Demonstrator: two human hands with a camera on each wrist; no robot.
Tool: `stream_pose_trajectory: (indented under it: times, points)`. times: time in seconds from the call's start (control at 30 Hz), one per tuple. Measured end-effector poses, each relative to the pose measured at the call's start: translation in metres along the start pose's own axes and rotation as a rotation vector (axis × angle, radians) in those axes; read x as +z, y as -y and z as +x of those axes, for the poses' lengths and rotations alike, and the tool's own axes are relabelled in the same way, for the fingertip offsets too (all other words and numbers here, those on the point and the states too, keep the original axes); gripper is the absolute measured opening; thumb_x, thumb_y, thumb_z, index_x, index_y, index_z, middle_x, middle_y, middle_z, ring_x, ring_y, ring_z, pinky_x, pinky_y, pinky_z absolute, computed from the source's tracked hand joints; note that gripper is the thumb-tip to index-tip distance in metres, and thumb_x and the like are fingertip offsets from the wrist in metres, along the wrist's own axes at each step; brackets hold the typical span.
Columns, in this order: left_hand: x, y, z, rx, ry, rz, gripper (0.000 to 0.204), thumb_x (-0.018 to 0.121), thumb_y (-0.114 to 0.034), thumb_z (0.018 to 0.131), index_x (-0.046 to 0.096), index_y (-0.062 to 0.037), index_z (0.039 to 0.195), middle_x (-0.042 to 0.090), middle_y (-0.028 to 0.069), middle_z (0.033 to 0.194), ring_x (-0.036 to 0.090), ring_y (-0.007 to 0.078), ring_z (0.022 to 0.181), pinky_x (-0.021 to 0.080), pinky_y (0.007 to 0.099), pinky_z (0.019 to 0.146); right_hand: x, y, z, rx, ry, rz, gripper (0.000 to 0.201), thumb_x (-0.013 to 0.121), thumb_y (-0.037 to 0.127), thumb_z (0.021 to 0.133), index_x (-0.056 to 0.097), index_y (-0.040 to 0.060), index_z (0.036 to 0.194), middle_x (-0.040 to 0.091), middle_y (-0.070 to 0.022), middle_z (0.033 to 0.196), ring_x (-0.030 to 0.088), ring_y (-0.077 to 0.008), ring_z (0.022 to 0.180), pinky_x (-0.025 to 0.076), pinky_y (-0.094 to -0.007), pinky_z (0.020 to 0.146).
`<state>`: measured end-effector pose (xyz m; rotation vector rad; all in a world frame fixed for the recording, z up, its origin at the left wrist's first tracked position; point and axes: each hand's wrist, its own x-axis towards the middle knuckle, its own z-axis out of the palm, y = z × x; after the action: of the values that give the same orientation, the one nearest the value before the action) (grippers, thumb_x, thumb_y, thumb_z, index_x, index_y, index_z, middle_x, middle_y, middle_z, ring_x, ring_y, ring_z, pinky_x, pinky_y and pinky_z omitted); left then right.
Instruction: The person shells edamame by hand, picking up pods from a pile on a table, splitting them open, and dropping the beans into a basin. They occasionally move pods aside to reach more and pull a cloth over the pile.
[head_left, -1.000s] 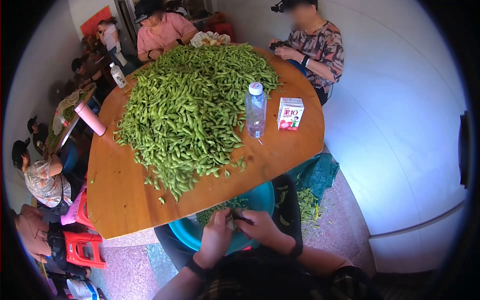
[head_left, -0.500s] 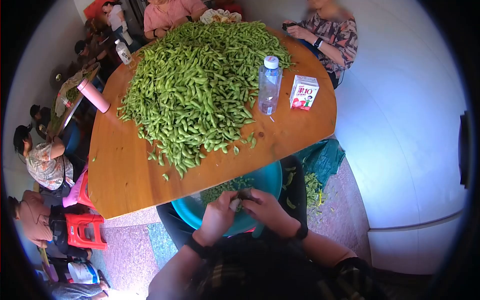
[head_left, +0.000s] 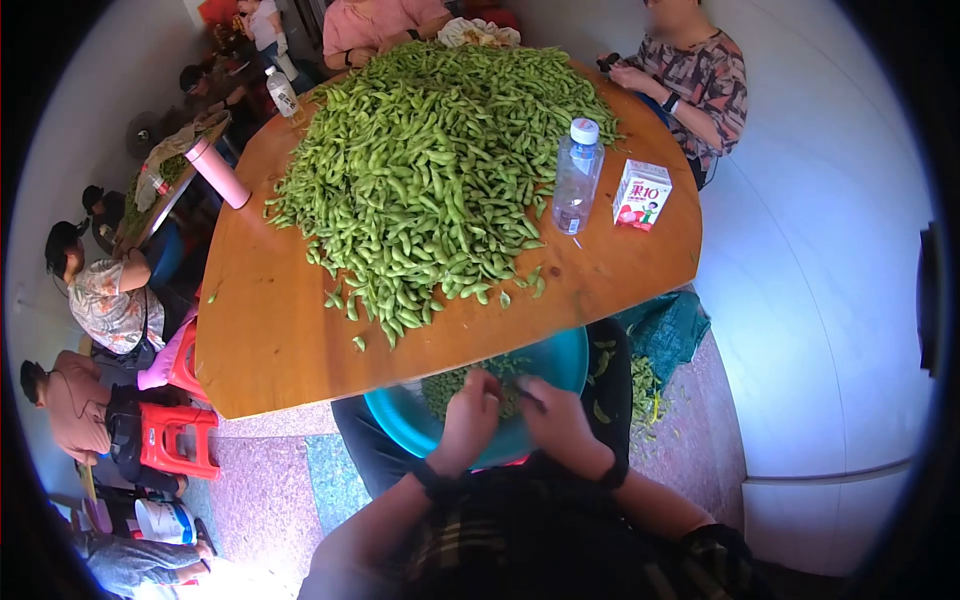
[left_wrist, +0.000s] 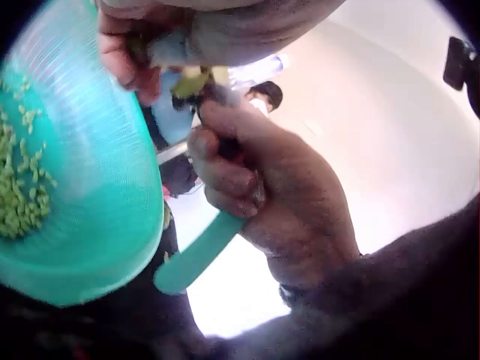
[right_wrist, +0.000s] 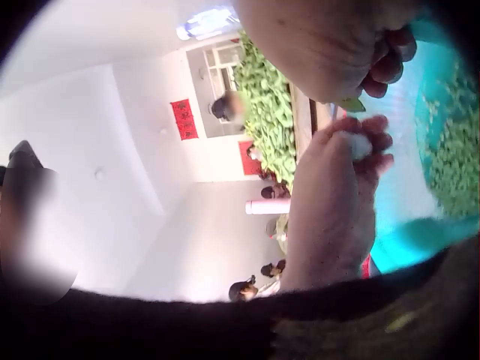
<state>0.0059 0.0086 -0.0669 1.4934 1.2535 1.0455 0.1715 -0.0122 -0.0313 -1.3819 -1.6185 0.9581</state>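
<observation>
In the head view both my hands meet over a teal basin [head_left: 400, 425] on my lap, just below the table edge. My left hand [head_left: 470, 412] and right hand [head_left: 555, 425] pinch one small green edamame pod between their fingertips. The left wrist view shows the pod [left_wrist: 196, 81] held between my curled left hand [left_wrist: 247, 180] and the right hand above it. In the right wrist view, the pod [right_wrist: 351, 105] sits between the two hands over the basin [right_wrist: 409, 240]. Shelled beans [left_wrist: 22, 187] lie in the basin [left_wrist: 90, 210].
A wooden table [head_left: 270, 340] carries a large heap of edamame pods [head_left: 440, 170], a water bottle [head_left: 577, 175], a juice carton [head_left: 641, 195] and a pink flask [head_left: 218, 172]. Other people sit round it. Empty pods [head_left: 645, 385] litter the floor at right; a red stool [head_left: 175, 440] stands at left.
The table and pile have slid right and down in the head view. My hands have stayed together over the basin, working the pod.
</observation>
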Motion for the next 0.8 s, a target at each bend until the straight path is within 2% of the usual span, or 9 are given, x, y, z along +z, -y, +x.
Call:
stream_pose_trajectory:
  times: [0.1,0.13,0.17,0.2,0.27,0.4,0.5,0.63,0.8]
  points:
    - [-0.018,-0.024,-0.003,0.525,0.058,0.6,0.031,0.054,0.005,0.073,0.063,0.0012,0.103,0.064,0.0151,0.095,0.058,0.0369,0.095,0.048,0.0457,0.085,-0.034,-0.03,-0.008,0.017,-0.186,-0.122,0.02,0.059,0.005,0.087,0.064,0.0014,0.107,0.066,-0.0228,0.094,0.065,-0.0406,0.09,0.052,-0.0423,0.074]
    - [-0.026,-0.041,-0.002,0.525,0.056,0.602,0.031,0.054,0.005,0.073,0.063,0.0012,0.103,0.064,0.0151,0.095,0.058,0.0369,0.095,0.048,0.0457,0.085,-0.051,-0.04,-0.014,0.006,-0.248,-0.15,0.02,0.058,0.008,0.088,0.065,0.0032,0.107,0.066,-0.0222,0.092,0.065,-0.0409,0.087,0.052,-0.0435,0.072]
    - [-0.036,-0.057,0.0,0.505,0.013,0.675,0.032,0.056,0.004,0.074,0.063,0.0005,0.105,0.063,0.0147,0.098,0.057,0.0351,0.095,0.048,0.0444,0.086,-0.07,-0.051,-0.021,0.2,-0.223,-0.326,0.017,0.058,0.011,0.089,0.064,0.0039,0.102,0.065,-0.0226,0.087,0.064,-0.0422,0.081,0.05,-0.0463,0.067]
    - [-0.046,-0.066,0.005,0.483,-0.028,0.748,0.033,0.057,0.002,0.075,0.062,-0.0001,0.107,0.063,0.0142,0.101,0.056,0.0334,0.095,0.048,0.0432,0.086,-0.084,-0.074,-0.03,0.163,-0.256,-0.435,0.013,0.058,0.014,0.089,0.062,0.0033,0.096,0.063,-0.0237,0.08,0.061,-0.0442,0.075,0.047,-0.0493,0.063]
    - [-0.067,-0.069,0.032,0.559,-0.133,1.061,0.035,0.058,0.003,0.072,0.062,0.0004,0.107,0.06,0.0133,0.11,0.055,0.0307,0.094,0.049,0.0407,0.083,-0.1,-0.081,-0.04,0.239,-0.27,-0.437,0.012,0.058,0.013,0.089,0.059,0.0018,0.092,0.06,-0.0246,0.075,0.06,-0.0458,0.073,0.045,-0.0505,0.062]
    - [-0.09,-0.072,0.069,0.53,-0.27,1.146,0.038,0.056,0.006,0.073,0.06,0.0018,0.111,0.056,0.0139,0.111,0.055,0.0317,0.097,0.05,0.0391,0.083,-0.1,-0.077,-0.044,0.273,-0.255,-0.437,0.012,0.059,0.012,0.088,0.056,0.0006,0.088,0.059,-0.0252,0.074,0.059,-0.0468,0.074,0.045,-0.0511,0.062]
    - [-0.095,-0.064,0.07,0.379,-0.217,1.107,0.032,0.055,0.005,0.079,0.06,0.0016,0.11,0.056,0.0153,0.103,0.059,0.0347,0.095,0.053,0.0416,0.077,-0.081,-0.057,-0.037,0.152,-0.165,-0.322,0.013,0.059,0.012,0.088,0.059,0.0004,0.095,0.061,-0.0252,0.083,0.06,-0.0454,0.08,0.047,-0.0499,0.067]
    - [-0.098,-0.058,0.063,0.375,-0.273,1.04,0.023,0.057,0.001,0.084,0.06,0.0002,0.106,0.057,0.0164,0.102,0.06,0.0363,0.094,0.053,0.0418,0.076,-0.06,-0.03,-0.016,-0.037,-0.061,-0.205,0.023,0.057,0.008,0.089,0.06,-0.0003,0.111,0.062,-0.0241,0.088,0.06,-0.0451,0.085,0.049,-0.0461,0.071]
    - [-0.1,-0.057,0.06,0.206,-0.276,0.891,0.017,0.064,-0.005,0.085,0.058,-0.001,0.1,0.058,0.0175,0.097,0.061,0.04,0.084,0.053,0.0452,0.073,-0.035,0.015,0.021,-0.065,0.135,0.02,0.023,0.058,0.007,0.091,0.059,-0.0011,0.112,0.061,-0.0246,0.089,0.061,-0.0439,0.084,0.05,-0.0424,0.069]
